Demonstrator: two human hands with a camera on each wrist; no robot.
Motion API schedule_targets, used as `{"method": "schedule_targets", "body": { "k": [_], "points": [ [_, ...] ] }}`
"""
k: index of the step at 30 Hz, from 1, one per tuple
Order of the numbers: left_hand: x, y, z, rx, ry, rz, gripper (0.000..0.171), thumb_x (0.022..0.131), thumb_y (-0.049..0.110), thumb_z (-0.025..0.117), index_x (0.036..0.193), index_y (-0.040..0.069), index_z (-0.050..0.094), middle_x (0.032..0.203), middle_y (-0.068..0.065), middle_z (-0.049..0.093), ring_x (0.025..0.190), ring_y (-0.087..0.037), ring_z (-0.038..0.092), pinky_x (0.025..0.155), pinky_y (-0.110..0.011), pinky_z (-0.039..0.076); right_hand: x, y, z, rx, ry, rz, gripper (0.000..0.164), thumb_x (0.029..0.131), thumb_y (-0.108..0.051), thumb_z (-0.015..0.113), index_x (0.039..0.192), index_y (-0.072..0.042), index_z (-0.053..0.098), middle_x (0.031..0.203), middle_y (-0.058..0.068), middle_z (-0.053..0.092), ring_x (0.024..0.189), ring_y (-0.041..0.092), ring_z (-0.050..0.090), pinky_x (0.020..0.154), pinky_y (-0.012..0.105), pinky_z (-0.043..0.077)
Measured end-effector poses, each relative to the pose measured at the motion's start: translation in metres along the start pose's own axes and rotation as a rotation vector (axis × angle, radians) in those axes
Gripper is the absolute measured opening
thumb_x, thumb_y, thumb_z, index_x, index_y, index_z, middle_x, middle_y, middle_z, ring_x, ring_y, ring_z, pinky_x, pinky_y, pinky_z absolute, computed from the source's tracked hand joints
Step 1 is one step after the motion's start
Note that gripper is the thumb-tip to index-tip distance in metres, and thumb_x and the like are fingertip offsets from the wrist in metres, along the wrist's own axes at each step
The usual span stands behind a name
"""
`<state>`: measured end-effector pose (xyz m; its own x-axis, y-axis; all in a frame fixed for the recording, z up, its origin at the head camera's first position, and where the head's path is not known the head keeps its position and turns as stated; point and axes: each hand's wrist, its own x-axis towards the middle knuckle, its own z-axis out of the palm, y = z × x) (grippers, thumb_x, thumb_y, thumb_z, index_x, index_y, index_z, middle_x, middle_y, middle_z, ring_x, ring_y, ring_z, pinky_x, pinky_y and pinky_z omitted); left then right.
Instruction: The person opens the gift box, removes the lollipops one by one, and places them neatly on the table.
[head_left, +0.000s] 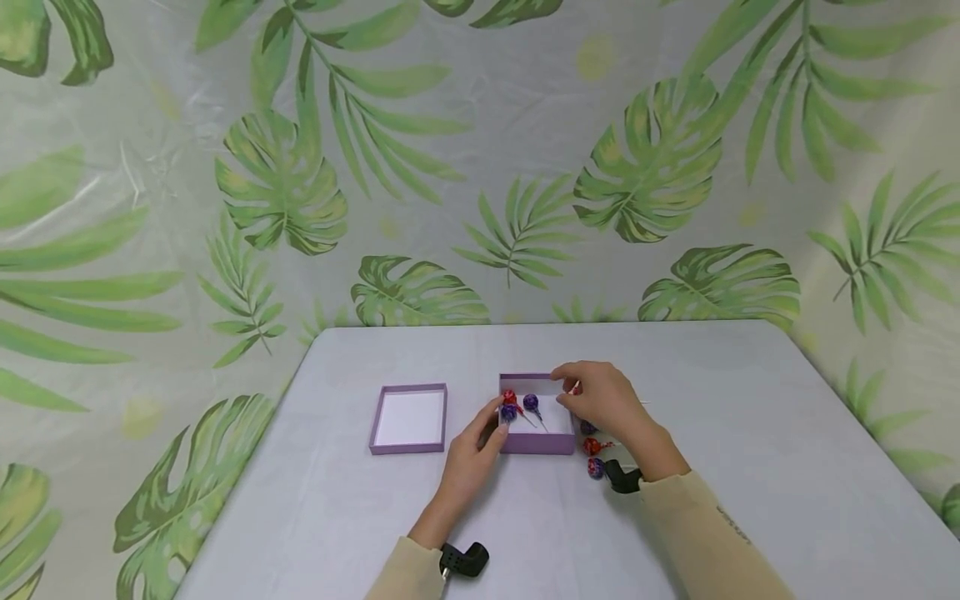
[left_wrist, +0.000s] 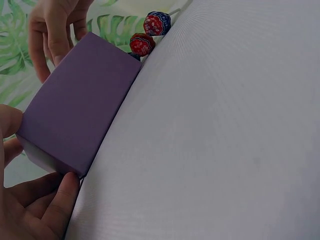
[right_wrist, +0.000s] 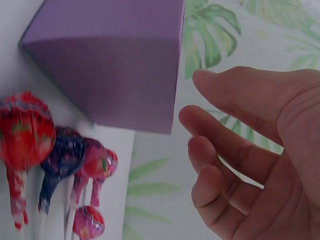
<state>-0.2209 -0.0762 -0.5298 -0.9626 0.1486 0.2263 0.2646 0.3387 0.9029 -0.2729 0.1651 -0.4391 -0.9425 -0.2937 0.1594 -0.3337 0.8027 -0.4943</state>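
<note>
pale grey counter (head_left: 750, 400), smooth and matte, with rounded far corners, set against a leaf-print backdrop. on it, left of middle, a shallow purple lid (head_left: 409, 418) lying open side up, white inside. just right of that, apart from it, a purple box (head_left: 537, 442), also open side up, holding three wrapped lollipops. beside the box's right wall, directly on the surface, a small cluster of loose lollipops (head_left: 594, 454) in red and blue wrappers, sticks pointing away from the box in the right wrist view.
</note>
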Motion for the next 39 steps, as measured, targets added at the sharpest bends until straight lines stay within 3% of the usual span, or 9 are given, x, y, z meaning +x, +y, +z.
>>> {"method": "schedule_targets", "body": {
  "k": [19, 28, 39],
  "points": [
    [-0.001, -0.002, 0.000, -0.020, 0.010, 0.029, 0.051, 0.105, 0.039, 0.055, 0.153, 0.026, 0.046, 0.146, -0.010, 0.054, 0.134, -0.019, 0.051, 0.108, -0.033, 0.043, 0.012, -0.015, 0.023, -0.013, -0.034, -0.039, 0.034, 0.083, -0.015, 0.081, 0.116, -0.017, 0.075, 0.089, -0.003, 0.069, 0.071, 0.014, 0.057, 0.060, 0.032, 0.048],
    [0.000, -0.006, 0.003, -0.027, 0.016, 0.062, 0.048, 0.105, 0.033, 0.055, 0.152, 0.023, 0.047, 0.144, -0.012, 0.056, 0.132, -0.024, 0.053, 0.107, -0.035, 0.045, 0.019, -0.019, 0.036, -0.087, -0.052, -0.015, 0.035, 0.083, -0.016, 0.082, 0.117, -0.019, 0.075, 0.086, -0.004, 0.069, 0.072, 0.013, 0.057, 0.060, 0.032, 0.049],
    [0.000, -0.005, 0.002, -0.020, 0.012, 0.045, 0.049, 0.105, 0.034, 0.056, 0.152, 0.024, 0.048, 0.145, -0.008, 0.055, 0.133, -0.018, 0.052, 0.108, -0.032, 0.044, 0.023, -0.016, 0.049, -0.187, -0.032, -0.040, 0.035, 0.080, -0.014, 0.082, 0.115, -0.020, 0.076, 0.074, -0.010, 0.060, 0.071, 0.013, 0.053, 0.056, 0.031, 0.045]
  ]
}}
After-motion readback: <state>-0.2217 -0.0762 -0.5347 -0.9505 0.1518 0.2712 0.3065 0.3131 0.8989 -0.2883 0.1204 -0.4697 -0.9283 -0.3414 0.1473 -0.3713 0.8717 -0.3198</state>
